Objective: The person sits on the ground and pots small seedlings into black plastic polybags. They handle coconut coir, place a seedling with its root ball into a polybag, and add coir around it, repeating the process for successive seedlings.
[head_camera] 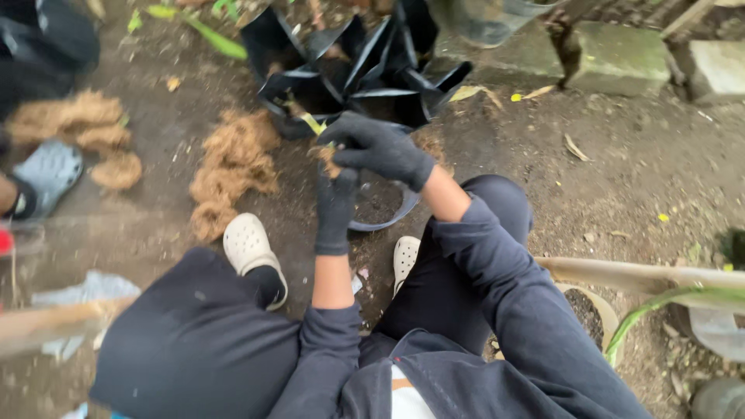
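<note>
I squat on bare soil in dark clothes and white clogs. Both hands wear black gloves. My left hand (335,206) grips the near rim of a black plastic grow bag (388,213) holding dark soil. My right hand (380,147) is closed over a small tuft of brown coconut fibre (329,160) and a thin yellow-green plant stem (313,123), just above the bag's far rim. Past my hands, several empty black grow bags (365,66) lie folded and crumpled.
Heaps of brown coconut fibre (233,167) lie left of the bags, more at far left (85,124). Another person's foot in a grey clog (46,177) is at the left edge. Concrete blocks (621,54) stand at the back right. A pale stick (644,273) crosses at right.
</note>
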